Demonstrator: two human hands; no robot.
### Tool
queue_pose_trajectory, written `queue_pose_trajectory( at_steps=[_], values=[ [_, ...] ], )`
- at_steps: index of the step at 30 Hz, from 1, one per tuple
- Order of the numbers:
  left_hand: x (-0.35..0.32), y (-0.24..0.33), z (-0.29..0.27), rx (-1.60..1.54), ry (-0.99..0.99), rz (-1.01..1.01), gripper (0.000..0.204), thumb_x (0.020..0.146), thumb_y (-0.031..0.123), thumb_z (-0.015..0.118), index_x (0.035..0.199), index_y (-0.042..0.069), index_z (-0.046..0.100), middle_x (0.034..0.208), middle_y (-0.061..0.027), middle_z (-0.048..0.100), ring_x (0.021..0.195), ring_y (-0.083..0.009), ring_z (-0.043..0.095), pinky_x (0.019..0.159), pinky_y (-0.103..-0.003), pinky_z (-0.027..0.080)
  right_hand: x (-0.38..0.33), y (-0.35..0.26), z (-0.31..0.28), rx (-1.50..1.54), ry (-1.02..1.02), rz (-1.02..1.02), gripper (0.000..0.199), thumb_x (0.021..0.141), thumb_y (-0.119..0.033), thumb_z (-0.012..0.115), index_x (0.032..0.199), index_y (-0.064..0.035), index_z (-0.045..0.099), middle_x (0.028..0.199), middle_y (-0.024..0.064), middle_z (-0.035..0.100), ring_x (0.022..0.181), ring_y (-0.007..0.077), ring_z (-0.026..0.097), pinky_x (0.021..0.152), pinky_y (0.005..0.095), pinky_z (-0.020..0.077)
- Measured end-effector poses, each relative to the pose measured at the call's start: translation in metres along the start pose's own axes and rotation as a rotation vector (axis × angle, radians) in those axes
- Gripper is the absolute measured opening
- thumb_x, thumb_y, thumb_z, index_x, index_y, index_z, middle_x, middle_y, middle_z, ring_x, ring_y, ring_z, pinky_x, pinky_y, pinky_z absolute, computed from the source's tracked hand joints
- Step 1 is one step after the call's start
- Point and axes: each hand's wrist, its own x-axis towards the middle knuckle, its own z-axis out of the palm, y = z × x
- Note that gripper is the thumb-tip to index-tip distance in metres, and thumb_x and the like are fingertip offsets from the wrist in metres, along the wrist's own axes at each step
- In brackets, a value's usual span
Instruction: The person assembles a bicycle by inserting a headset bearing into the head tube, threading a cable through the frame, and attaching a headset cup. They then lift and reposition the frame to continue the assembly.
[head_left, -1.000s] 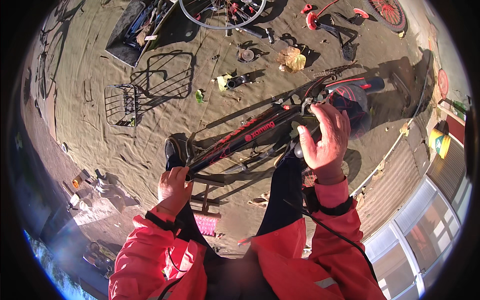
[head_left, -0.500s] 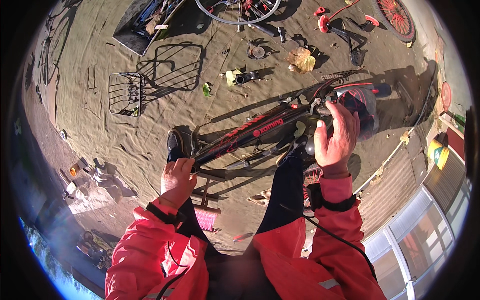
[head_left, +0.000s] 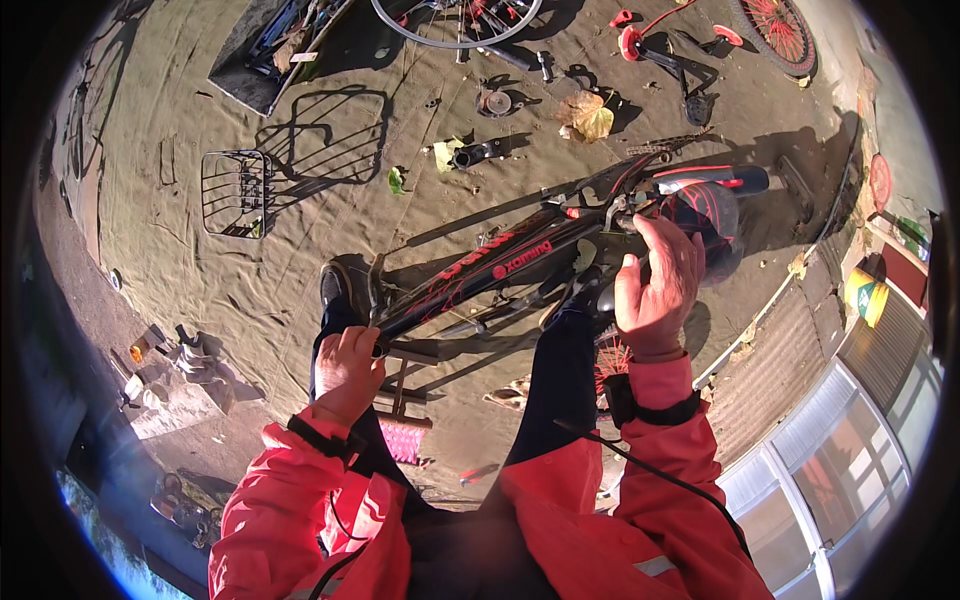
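Left hand (head_left: pixel 347 362) closed around the near end of the black-and-red bicycle frame (head_left: pixel 480 272); right hand (head_left: pixel 657 283) curled over the far end by the handlebar (head_left: pixel 705 178), fingers wrapped, thumb side toward the stem. Hands well apart, one at each end of the frame, which runs slantwise between them, held above the ground between the legs. Compared with half a second ago and a second ago: same grips, frame lying at much the same slant, right hand shifted a little higher along the bar end, left hand barely moved. Judged from that: a steady two-handed hold, frame being positioned rather than released. Beyond the left hand, a wire basket (head_left: pixel 236 194) on the sandy ground cloth (head_left: pixel 200 270); ahead of both hands, a loose stem part (head_left: pixel 478 153), dry leaves (head_left: pixel 586 116), a bare wheel rim (head_left: pixel 455 22). Past the right hand, a red-spoked wheel (head_left: pixel 778 30) and a small red scooter (head_left: pixel 668 48).
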Motion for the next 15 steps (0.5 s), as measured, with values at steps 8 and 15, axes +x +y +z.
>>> queue_pose_trajectory(
  at_steps=[8,15],
  values=[
    [-0.0033,0.0031,0.0041,-0.002,-0.001,0.003,0.052,0.073,0.011,0.081,0.123,0.007,0.066,0.117,-0.011,0.067,0.106,-0.0368,0.064,0.096,-0.048,0.051,-0.0045,0.0007,-0.002,0.043,0.011,0.012,0.048,0.085,-0.012,0.065,0.133,-0.0107,0.07,0.13,0.0084,0.07,0.128,0.0308,0.063,0.124,0.0546,0.0318],
    [-0.0039,0.0038,0.005,0.011,0.009,0.034,0.054,0.072,0.01,0.082,0.124,0.005,0.065,0.115,-0.0121,0.065,0.102,-0.0362,0.065,0.096,-0.048,0.049,-0.0074,0.001,-0.001,0.064,0.031,0.018,0.048,0.084,-0.012,0.065,0.132,-0.0105,0.071,0.128,0.0085,0.072,0.128,0.0314,0.064,0.124,0.0535,0.0325]
  ],
)
